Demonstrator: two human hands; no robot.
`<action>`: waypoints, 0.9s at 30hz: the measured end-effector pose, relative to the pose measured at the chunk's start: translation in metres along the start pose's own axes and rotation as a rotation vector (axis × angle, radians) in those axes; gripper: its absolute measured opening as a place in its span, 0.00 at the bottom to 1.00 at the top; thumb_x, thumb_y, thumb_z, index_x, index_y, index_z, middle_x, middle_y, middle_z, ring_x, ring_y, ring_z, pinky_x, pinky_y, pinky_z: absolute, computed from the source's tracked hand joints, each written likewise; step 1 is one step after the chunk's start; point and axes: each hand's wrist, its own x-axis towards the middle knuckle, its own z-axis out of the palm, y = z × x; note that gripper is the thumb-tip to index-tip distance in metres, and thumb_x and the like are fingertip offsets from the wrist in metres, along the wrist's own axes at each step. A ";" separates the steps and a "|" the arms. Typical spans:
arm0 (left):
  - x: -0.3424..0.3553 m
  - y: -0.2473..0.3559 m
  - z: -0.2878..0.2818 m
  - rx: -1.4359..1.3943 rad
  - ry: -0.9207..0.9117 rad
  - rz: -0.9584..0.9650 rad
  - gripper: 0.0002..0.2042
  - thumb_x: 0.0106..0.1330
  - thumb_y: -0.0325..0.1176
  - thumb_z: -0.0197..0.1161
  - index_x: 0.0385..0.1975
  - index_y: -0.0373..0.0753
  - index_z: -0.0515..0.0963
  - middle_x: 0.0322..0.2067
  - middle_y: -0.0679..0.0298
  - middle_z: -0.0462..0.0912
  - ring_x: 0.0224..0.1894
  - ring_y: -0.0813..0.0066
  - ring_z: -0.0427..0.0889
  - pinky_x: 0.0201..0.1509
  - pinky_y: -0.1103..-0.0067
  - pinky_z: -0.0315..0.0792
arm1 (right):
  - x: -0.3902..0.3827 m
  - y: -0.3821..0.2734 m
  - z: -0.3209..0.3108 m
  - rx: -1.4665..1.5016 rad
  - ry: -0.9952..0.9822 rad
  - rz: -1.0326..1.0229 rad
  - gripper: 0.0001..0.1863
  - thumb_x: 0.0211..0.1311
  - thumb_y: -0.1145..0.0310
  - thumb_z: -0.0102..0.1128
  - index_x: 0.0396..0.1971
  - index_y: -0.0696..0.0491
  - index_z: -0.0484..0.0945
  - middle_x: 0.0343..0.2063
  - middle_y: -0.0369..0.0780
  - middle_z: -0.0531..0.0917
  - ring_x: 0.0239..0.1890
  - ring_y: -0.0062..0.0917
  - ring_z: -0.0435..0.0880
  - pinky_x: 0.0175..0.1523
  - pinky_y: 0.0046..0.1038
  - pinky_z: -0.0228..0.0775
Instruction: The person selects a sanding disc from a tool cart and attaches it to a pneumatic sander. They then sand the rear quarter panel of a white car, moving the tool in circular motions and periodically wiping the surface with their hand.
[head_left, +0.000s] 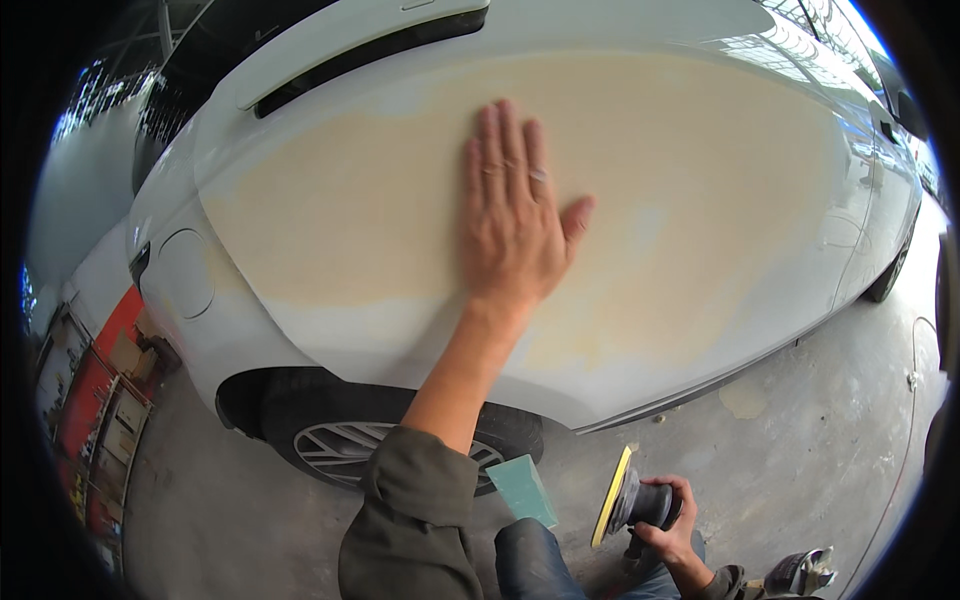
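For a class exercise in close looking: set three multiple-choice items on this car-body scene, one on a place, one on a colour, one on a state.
1. Where does the left hand lie?
A. on the tyre
B. flat on the filler patch of the white car panel
C. on the floor

2. What colour is the sander's pad rim?
A. yellow
B. red
C. black

3. How is the sander held?
A. pressed to the panel
B. lying on the floor
C. gripped in the right hand, off the panel

Answers: B, the palm and fingers spread on the beige patch; A, the disc edge shows yellow; C, it sits low by the knee, clear of the car.
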 end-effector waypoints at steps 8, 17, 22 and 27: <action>-0.133 0.015 0.006 0.072 -0.438 0.608 0.44 0.67 0.62 0.51 0.75 0.37 0.51 0.77 0.56 0.46 0.79 0.60 0.43 0.82 0.67 0.34 | 0.019 -0.012 0.005 0.107 0.111 -0.098 0.37 0.40 0.67 0.72 0.54 0.58 0.69 0.49 0.41 0.77 0.49 0.24 0.76 0.57 0.28 0.68; -0.122 -0.063 -0.059 0.035 -0.207 0.034 0.43 0.67 0.51 0.60 0.72 0.28 0.52 0.75 0.44 0.47 0.77 0.46 0.47 0.78 0.57 0.46 | 0.115 -0.106 0.039 -0.351 0.213 -0.570 0.29 0.43 0.73 0.71 0.50 0.56 0.74 0.40 0.41 0.80 0.42 0.24 0.80 0.51 0.27 0.73; -0.230 -0.014 -0.073 -0.161 -0.554 0.092 0.40 0.68 0.48 0.60 0.74 0.32 0.53 0.76 0.49 0.49 0.78 0.52 0.49 0.79 0.59 0.46 | 0.165 -0.171 0.063 -0.508 0.388 -0.797 0.30 0.43 0.70 0.72 0.51 0.53 0.74 0.33 0.40 0.77 0.26 0.26 0.73 0.37 0.28 0.71; -0.275 0.007 -0.098 -0.769 -0.577 -0.565 0.19 0.68 0.38 0.65 0.55 0.36 0.78 0.60 0.55 0.78 0.63 0.66 0.76 0.69 0.69 0.67 | 0.142 -0.181 0.102 -0.716 0.203 -0.777 0.31 0.42 0.69 0.73 0.51 0.51 0.73 0.34 0.38 0.77 0.25 0.27 0.79 0.32 0.32 0.73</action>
